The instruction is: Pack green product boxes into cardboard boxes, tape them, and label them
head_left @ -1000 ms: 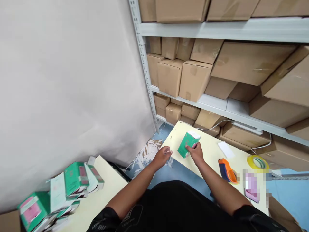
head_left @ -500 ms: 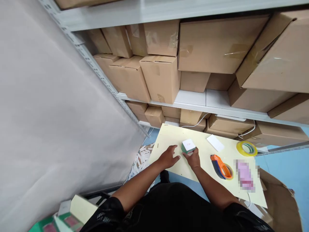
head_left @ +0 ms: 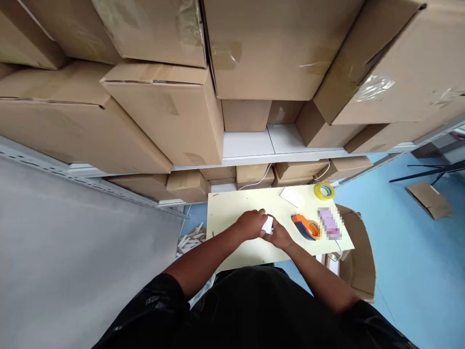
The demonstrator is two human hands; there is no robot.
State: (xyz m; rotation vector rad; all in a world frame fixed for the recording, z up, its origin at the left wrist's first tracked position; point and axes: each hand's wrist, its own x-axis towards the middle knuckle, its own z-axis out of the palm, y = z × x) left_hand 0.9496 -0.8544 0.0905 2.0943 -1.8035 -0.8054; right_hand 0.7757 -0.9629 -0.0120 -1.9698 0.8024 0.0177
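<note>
Between my two hands is a small box [head_left: 268, 225], its white face turned up; my fingers cover most of its sides. From the left, my left hand [head_left: 251, 224] is wrapped over the box. My right hand [head_left: 279, 234] grips it from the right and the near side. Both hands are over the pale yellow table [head_left: 232, 201]. To the right of my right hand lies an orange and blue tape dispenser [head_left: 305, 227]. A flat white piece [head_left: 291, 197] rests farther back on the table.
A yellow tape roll [head_left: 324, 191] and a pixelated pink item [head_left: 329, 223] lie at the table's right. Behind stands a shelf [head_left: 250, 159] stacked with cardboard boxes [head_left: 167, 111]. An open carton [head_left: 359, 257] stands right of the table; paper strips [head_left: 189, 241] lie at its left.
My left hand, open beside the box before, has closed on it. The right hand still holds the box. The camera view has swung to the right.
</note>
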